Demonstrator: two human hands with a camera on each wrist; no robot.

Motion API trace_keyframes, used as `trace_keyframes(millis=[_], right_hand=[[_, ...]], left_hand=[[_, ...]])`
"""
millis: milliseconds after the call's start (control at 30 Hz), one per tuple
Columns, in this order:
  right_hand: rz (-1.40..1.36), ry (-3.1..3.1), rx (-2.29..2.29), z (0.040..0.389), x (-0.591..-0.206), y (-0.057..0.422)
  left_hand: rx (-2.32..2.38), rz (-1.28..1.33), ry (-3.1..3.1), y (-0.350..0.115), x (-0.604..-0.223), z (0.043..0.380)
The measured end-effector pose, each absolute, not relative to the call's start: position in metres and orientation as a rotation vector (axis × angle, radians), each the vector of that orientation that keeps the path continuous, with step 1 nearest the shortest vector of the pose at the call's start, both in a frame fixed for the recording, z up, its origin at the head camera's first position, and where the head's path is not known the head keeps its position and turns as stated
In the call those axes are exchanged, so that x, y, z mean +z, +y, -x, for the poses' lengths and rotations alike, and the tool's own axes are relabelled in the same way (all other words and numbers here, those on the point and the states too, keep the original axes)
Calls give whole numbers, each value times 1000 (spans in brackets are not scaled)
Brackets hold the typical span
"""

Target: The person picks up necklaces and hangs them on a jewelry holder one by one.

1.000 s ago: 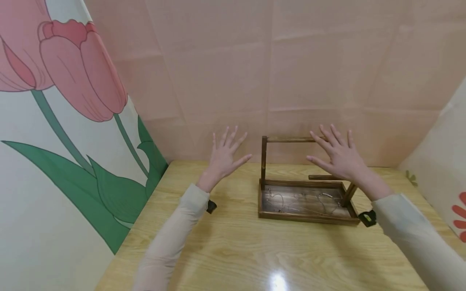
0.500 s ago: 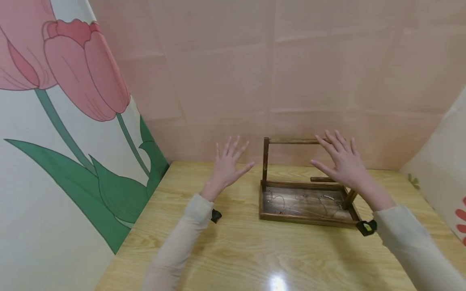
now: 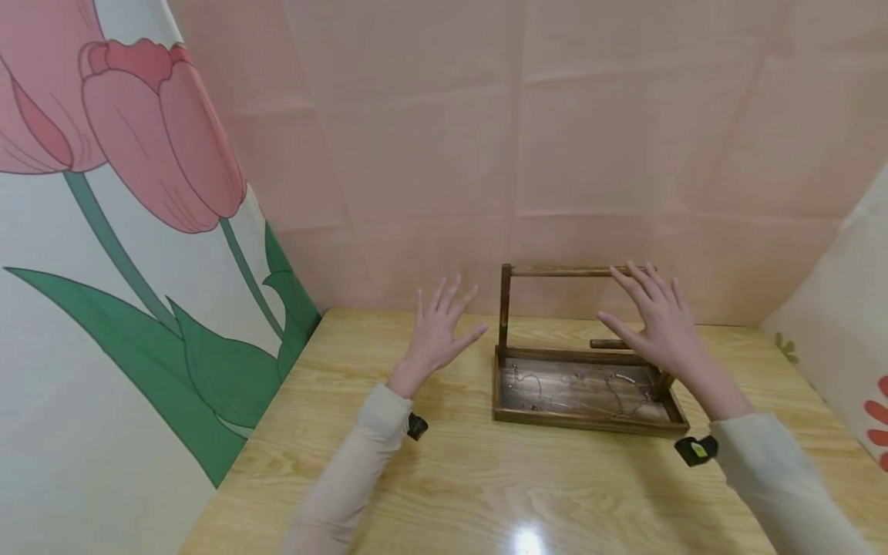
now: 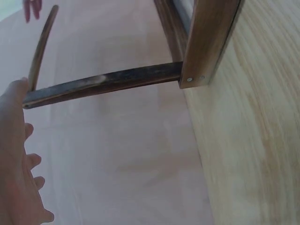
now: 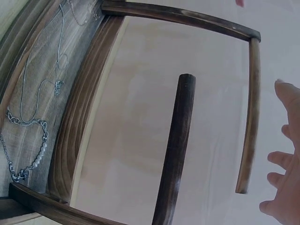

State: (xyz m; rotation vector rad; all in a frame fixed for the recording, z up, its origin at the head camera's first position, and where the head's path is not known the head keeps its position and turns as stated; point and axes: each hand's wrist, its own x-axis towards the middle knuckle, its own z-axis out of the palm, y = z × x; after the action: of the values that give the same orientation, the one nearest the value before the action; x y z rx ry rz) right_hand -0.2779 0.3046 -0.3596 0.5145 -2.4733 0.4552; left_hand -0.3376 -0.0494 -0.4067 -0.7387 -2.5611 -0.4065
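Nearest, two pale sleeves over a wooden table; by each cuff, a small black device. Beyond, the left hand, raised over the table, fingers spread wide. Farther right, the right hand, also wide, apart from a long top bar. Partly below it, on the table, a dark wooden tray with thin chains on its floor, one beaded chain among them. At the tray's left end, an upright post up to the long top bar; toward its right, a lower, shorter bar. Farthest, a creased pink backdrop.
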Motion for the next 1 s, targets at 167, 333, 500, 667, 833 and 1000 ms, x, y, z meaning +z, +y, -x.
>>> trace_keyframes(millis=[167,333,500,667,833,1000], right_hand=[[-504,-2440,502,276,-363,305],[-495,-2394,540,275,-366,306],[-497,-2349,565,273,-369,306],[-492,-2294,587,271,-373,307],[-525,-2203,581,272,-378,311],[-547,-2151,574,271,-382,313]], left_hand=[[-415,721,-2563,-49,-413,337],[-427,714,-2577,-48,-418,336],[-445,736,-2567,-47,-425,335],[-417,761,-2571,-46,-430,333],[-385,774,-2572,-44,-434,331],[-395,798,-2572,-44,-437,328]])
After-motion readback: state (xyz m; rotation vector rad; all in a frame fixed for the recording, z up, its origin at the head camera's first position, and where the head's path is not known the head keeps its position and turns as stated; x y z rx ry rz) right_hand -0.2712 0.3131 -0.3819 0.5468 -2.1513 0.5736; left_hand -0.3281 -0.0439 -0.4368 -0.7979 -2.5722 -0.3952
